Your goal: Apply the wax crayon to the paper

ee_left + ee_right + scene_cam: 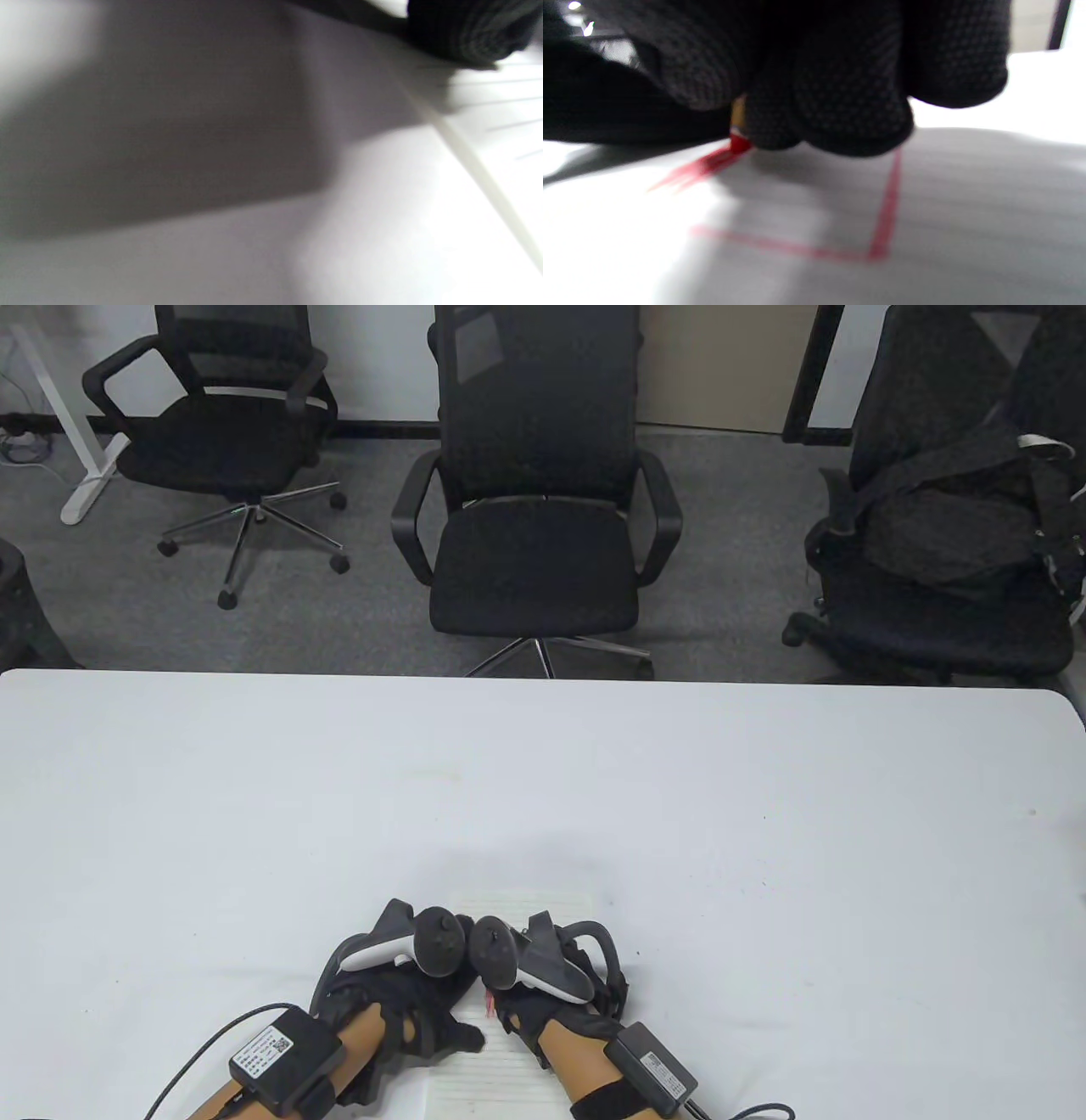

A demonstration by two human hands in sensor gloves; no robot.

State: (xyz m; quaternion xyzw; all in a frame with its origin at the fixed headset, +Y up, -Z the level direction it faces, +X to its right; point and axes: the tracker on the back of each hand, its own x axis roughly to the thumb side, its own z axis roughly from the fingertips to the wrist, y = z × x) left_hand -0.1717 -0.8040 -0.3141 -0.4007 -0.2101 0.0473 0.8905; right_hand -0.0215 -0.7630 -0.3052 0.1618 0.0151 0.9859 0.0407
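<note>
Pictured: right hand (840, 76) clamped on red crayon (739, 142), filling outlined box on lined paper (509, 1060) steadied by flattened left hand (407, 1010); best kept to short, even strokes.

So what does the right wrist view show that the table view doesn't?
Only the right wrist view shows the red crayon tip on the page, short red strokes beside it, and two red lines meeting at a corner. Only the table view shows both hands, left hand resting on the sheet, the trackers, the white table and the office chairs beyond. Both show the right hand over the lined paper.
</note>
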